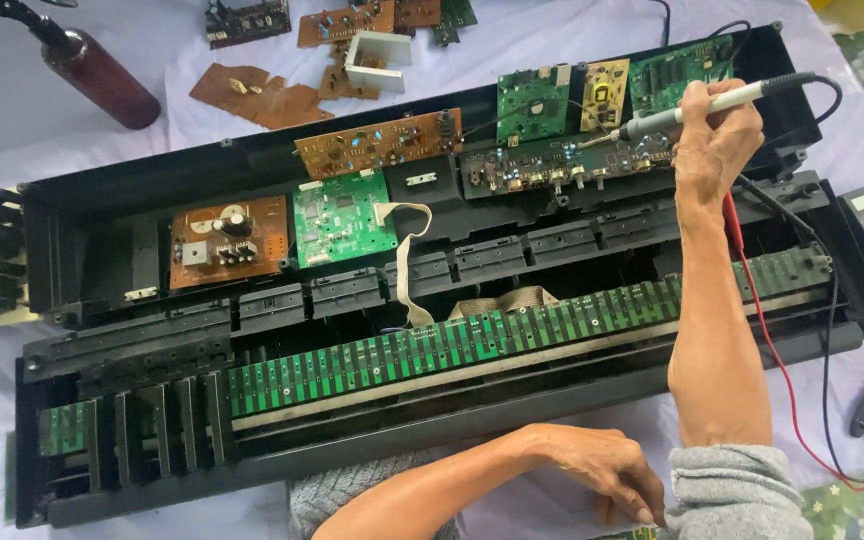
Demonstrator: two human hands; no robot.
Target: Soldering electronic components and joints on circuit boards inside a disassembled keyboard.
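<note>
Right hand (717,140) gripping soldering iron (697,108), tip hard to make out; left hand (592,470) loosely open, fingertips cut off.

Soldering inside an opened keyboard case

The right hand (717,140) holds a soldering iron (704,106) to a dark circuit board (552,165); the left hand (597,470) rests by the case (82,215).

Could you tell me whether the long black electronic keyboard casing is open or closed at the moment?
Open: the long black keyboard casing has no cover, exposing green and brown circuit boards and the long green contact strip.
</note>
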